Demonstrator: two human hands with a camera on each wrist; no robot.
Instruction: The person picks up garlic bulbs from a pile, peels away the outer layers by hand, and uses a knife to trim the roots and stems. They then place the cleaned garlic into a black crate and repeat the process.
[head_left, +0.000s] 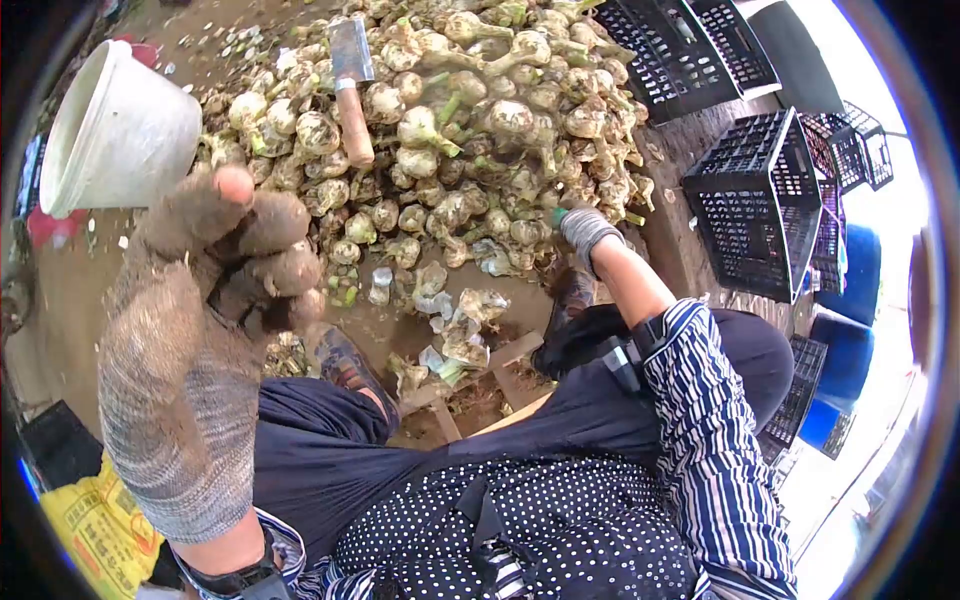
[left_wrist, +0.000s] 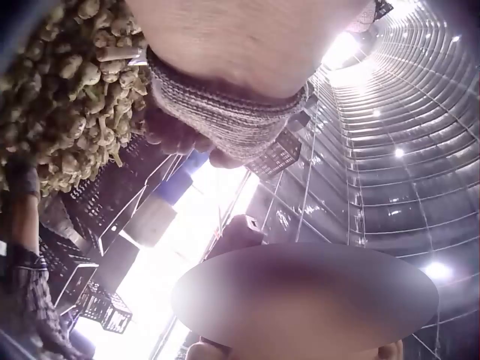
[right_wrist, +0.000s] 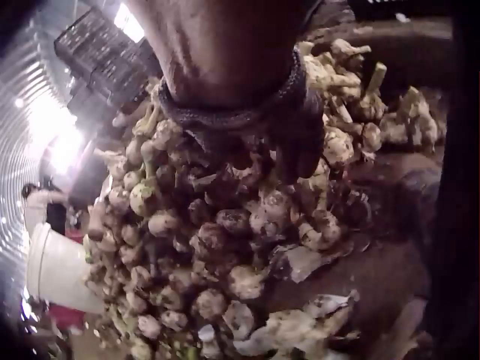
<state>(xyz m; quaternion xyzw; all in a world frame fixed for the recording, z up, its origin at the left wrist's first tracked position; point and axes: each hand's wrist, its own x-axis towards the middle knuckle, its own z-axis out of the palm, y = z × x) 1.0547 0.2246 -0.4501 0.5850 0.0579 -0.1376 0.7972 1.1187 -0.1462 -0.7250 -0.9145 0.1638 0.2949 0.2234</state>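
Observation:
A wide heap of soil-covered garlic bulbs (head_left: 510, 120) with cut stems lies on the ground in front of the person. The left hand (head_left: 215, 310), in a dirty grey knit glove, is raised close to the head camera. Its fingers are loosely bent with nothing visible in them, and one bare fingertip pokes out. At the heap's near right edge, the gloved right hand (head_left: 590, 235) reaches down among the bulbs; its fingers are mostly hidden, and I cannot tell whether they hold one. On top of the heap lies a cleaver (head_left: 352, 95) with a wooden handle.
A white bucket (head_left: 125, 130) leans at the heap's left. Black plastic crates (head_left: 745, 205) and blue barrels (head_left: 850, 270) stand at the right. Papery peelings (head_left: 465, 325) lie between the feet, near a wooden frame (head_left: 510, 360). A yellow bag (head_left: 100, 530) is at lower left.

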